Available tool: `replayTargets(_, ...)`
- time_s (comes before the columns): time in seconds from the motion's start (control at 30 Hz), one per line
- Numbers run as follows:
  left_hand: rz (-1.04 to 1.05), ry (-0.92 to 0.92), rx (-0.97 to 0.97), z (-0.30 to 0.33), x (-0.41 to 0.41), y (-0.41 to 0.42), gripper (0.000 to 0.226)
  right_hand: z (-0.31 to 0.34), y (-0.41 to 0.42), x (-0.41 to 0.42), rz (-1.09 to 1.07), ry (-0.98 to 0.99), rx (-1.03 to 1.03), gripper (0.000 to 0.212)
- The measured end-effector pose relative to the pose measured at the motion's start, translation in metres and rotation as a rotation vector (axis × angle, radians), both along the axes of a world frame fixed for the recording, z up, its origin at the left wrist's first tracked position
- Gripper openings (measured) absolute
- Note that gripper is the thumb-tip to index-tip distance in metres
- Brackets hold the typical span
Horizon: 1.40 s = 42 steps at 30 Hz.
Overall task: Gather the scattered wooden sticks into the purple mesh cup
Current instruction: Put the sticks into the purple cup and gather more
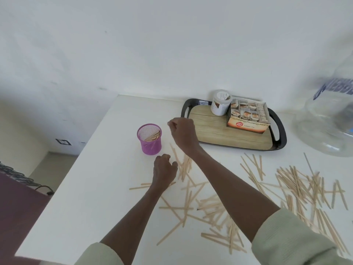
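Observation:
The purple mesh cup (pixel 149 139) stands upright on the white table (pixel 91 197) with several wooden sticks leaning inside it. My right hand (pixel 183 133) hovers just right of the cup's rim, fingers pinched together, and no stick shows in it. My left hand (pixel 164 170) rests on the table in front of the cup with its fingers curled. It touches a small bundle of sticks (pixel 184 166) on its right, and whether it grips them is hidden. Many more scattered sticks (pixel 214 209) lie under my forearms, and a dense pile (pixel 305 190) lies at the right.
A black-rimmed tray (pixel 280 134) with a wood-pattern base stands behind the sticks, carrying a white jar (pixel 220 105) and a box of tea bags (pixel 248 116). A large clear water bottle (pixel 328 115) stands at the far right. The table's left edge drops to the floor.

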<state>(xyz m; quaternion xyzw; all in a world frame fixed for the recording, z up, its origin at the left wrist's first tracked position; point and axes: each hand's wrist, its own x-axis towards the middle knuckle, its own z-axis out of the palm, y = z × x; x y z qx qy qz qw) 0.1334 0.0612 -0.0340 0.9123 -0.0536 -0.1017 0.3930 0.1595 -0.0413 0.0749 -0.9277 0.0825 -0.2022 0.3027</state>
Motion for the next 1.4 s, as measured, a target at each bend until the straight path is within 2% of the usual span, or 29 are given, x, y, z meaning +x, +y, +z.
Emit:
replayTargets(0.13, -0.057, -0.073, 0.158, 0.001, -0.006, -0.015, 0.044, -0.004, -0.043, -0.024, -0.093, -0.003, 0.033, 0.041)
replayTargets(0.2, -0.069, -0.131, 0.283, 0.004, -0.008, -0.023, 0.058, -0.011, -0.067, -0.04, -0.155, 0.042, 0.028, 0.038)
replayTargets(0.3, -0.045, -0.128, 0.364, 0.009, -0.015, -0.035, 0.072, -0.025, -0.102, -0.068, -0.237, 0.141, 0.013, 0.034)
replayTargets(0.43, -0.104, -0.15, 0.387, 0.01, -0.025, -0.05, 0.055, -0.045, -0.146, -0.111, -0.35, 0.307, -0.105, 0.037)
replayTargets(0.53, -0.18, -0.193, 0.41, 0.011, -0.029, -0.053, 0.036, -0.06, -0.171, -0.139, -0.452, 0.403, -0.046, 0.027)
replayTargets(0.63, -0.187, -0.208, 0.387, 0.013, -0.038, -0.058, 0.024, -0.069, -0.188, -0.165, -0.513, 0.524, -0.062, 0.031)
replayTargets(0.77, -0.145, -0.199, 0.447, 0.018, -0.05, -0.064, 0.025, -0.077, -0.197, -0.186, -0.482, 0.686, -0.046, 0.063)
replayTargets(0.87, -0.183, -0.239, 0.532, 0.018, -0.055, -0.066, 0.027, -0.086, -0.188, -0.192, -0.392, 0.73, -0.026, 0.072)
replayTargets(0.97, -0.198, -0.251, 0.58, 0.016, -0.058, -0.066, 0.026, -0.092, -0.169, -0.192, -0.317, 0.69, -0.066, 0.076)
replayTargets(1.07, -0.174, -0.238, 0.551, 0.018, -0.057, -0.066, 0.025, -0.096, -0.15, -0.191, -0.267, 0.644, -0.131, 0.072)
replayTargets(1.23, -0.112, -0.23, 0.384, 0.024, -0.056, -0.067, 0.021, -0.099, -0.134, -0.186, -0.224, 0.545, -0.127, 0.046)
replayTargets(1.4, -0.082, -0.142, 0.106, 0.028, -0.05, -0.072, 0.018, -0.098, -0.14, -0.183, -0.216, 0.535, -0.223, 0.021)
